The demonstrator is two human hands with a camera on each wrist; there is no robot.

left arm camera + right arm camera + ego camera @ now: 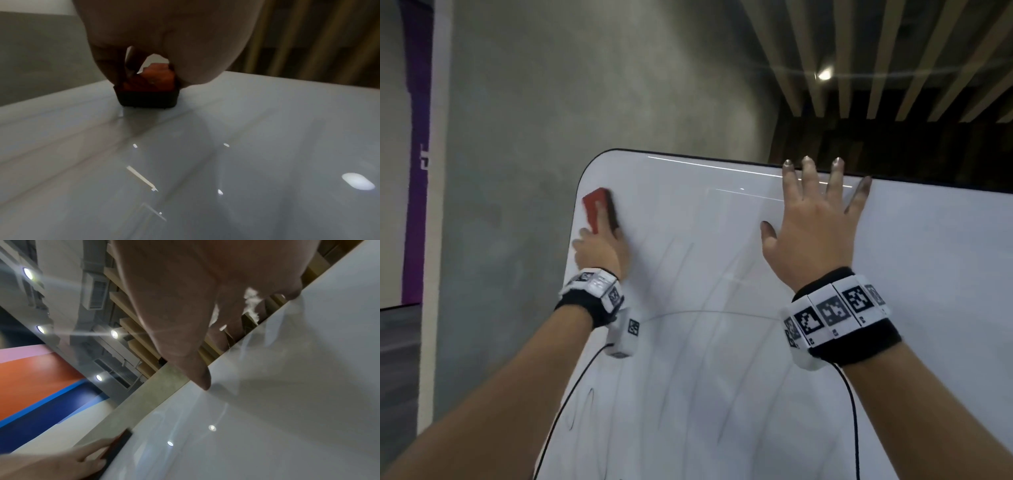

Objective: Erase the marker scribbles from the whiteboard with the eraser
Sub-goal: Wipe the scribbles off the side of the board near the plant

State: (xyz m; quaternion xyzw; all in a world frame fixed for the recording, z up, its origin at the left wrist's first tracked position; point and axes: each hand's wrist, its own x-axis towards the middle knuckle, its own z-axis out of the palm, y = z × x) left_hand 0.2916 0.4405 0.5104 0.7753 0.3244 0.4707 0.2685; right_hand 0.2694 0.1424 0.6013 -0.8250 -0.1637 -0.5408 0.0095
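Note:
A white whiteboard with a thin black rim fills the lower middle of the head view. Faint grey marker scribbles streak its lower part. My left hand grips a red eraser with a dark felt pad and presses it against the board's upper left corner. The left wrist view shows the eraser pad flat on the whiteboard under my left hand. My right hand lies flat on the board near its top edge, fingers spread and smudged dark. The right wrist view shows that right hand and the eraser.
A grey concrete wall stands behind the board. A purple strip runs down the far left. Wooden ceiling slats and a spotlight are at the upper right. Black cables hang from both wrist bands.

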